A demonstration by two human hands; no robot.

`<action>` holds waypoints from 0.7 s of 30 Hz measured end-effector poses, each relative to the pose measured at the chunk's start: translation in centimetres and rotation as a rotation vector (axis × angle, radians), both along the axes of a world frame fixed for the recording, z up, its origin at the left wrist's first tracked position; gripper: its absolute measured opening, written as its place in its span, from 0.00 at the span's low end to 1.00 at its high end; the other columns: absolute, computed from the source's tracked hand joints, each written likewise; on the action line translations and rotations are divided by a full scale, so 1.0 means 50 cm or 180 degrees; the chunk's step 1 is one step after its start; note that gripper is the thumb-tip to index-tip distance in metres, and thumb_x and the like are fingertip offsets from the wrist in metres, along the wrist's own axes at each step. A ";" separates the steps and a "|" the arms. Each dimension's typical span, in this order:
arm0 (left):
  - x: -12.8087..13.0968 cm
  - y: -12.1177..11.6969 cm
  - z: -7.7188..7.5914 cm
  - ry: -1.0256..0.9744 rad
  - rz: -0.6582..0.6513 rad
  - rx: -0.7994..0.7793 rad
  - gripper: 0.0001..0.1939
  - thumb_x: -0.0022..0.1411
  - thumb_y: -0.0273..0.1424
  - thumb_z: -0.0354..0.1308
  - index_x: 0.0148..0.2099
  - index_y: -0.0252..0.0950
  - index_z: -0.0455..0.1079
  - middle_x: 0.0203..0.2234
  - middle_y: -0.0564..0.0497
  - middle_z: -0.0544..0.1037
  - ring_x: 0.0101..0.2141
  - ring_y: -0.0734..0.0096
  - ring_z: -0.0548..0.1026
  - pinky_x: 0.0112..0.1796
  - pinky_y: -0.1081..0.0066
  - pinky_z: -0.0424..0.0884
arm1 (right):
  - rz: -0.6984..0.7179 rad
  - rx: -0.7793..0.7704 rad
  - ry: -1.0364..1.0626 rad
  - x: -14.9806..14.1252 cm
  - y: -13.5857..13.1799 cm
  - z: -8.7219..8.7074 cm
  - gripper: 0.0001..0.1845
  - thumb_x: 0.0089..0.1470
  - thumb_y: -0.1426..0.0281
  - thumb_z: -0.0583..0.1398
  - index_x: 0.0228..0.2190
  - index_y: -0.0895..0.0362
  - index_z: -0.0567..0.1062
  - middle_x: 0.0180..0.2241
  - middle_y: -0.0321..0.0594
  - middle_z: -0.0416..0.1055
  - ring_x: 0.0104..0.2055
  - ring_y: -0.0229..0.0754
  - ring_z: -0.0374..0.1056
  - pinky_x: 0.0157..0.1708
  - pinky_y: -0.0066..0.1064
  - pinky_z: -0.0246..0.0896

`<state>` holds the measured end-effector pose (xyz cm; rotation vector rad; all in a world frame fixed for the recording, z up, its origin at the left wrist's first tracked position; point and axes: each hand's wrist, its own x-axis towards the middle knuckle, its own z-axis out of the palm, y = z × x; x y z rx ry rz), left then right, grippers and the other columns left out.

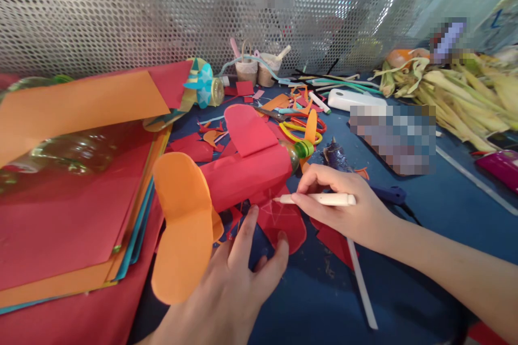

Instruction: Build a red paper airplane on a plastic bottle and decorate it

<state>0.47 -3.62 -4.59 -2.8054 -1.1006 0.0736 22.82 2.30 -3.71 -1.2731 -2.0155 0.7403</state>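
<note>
A bottle wrapped in red paper [246, 175] lies on its side, shaped like a plane, with a green cap [303, 149] at the right end. Two wings stick out from it: an upper red wing [249, 129] and a lower red wing [283, 223] with faint pale star lines. At its left end stands an orange paper tail [182, 226]. My right hand [340, 197] pinches a white marker [327, 199], its tip at the lower wing's star. My left hand [243, 269] has its fingers spread, with fingertips touching the lower wing's edge.
Stacked coloured paper [73, 215] and plastic bottles fill the left. Behind lie paper scraps [194, 146], scissors [303, 126] and a bottle with a blue star [204, 86]. On the right are a glue gun [388, 194], a glue stick [362, 285] and corn husks [449, 86]. A perforated metal panel [162, 11] stands behind.
</note>
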 end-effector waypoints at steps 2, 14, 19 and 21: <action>0.002 0.000 0.000 0.0020 0.0048 -0.0004 0.35 0.54 0.16 0.42 0.62 0.48 0.59 0.54 0.32 0.69 0.32 0.62 0.80 0.31 0.65 0.77 | -0.0033 -0.0015 -0.0019 0.000 -0.001 0.000 0.11 0.55 0.64 0.60 0.26 0.55 0.66 0.22 0.29 0.67 0.21 0.32 0.62 0.22 0.23 0.55; 0.009 0.006 0.007 0.0129 0.0043 -0.0057 0.35 0.54 0.15 0.43 0.61 0.49 0.61 0.54 0.34 0.70 0.32 0.61 0.80 0.31 0.64 0.77 | -0.0070 -0.0072 -0.0045 0.000 -0.002 0.003 0.11 0.55 0.64 0.60 0.25 0.54 0.65 0.21 0.30 0.67 0.21 0.33 0.62 0.21 0.23 0.55; 0.011 0.003 0.008 0.0133 0.0110 -0.0006 0.36 0.53 0.15 0.43 0.60 0.50 0.61 0.53 0.32 0.70 0.31 0.63 0.80 0.29 0.66 0.77 | -0.0071 -0.0092 -0.0086 0.000 -0.002 0.003 0.11 0.55 0.64 0.60 0.25 0.55 0.66 0.21 0.30 0.68 0.21 0.33 0.62 0.22 0.23 0.55; 0.010 0.003 0.006 0.0122 0.0074 0.0050 0.36 0.54 0.15 0.42 0.60 0.49 0.61 0.53 0.31 0.70 0.31 0.62 0.80 0.29 0.65 0.77 | -0.0096 -0.0092 -0.0077 0.000 -0.004 0.003 0.12 0.55 0.63 0.60 0.25 0.55 0.66 0.21 0.30 0.67 0.21 0.33 0.62 0.21 0.23 0.55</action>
